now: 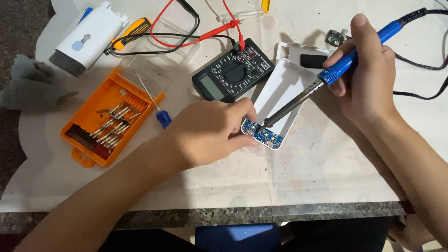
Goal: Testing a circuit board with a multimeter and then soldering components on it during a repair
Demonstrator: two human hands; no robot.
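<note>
Two hands, right hand gripping blue-handled soldering iron, left hand pinching flat white casing, blue circuit board.

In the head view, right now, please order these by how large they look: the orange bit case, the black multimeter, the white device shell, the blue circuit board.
1. Orange bit case, the largest.
2. White device shell and black multimeter look about alike, so I do not rank them; the shell is partly hidden.
3. Blue circuit board, clearly the smallest.
</note>
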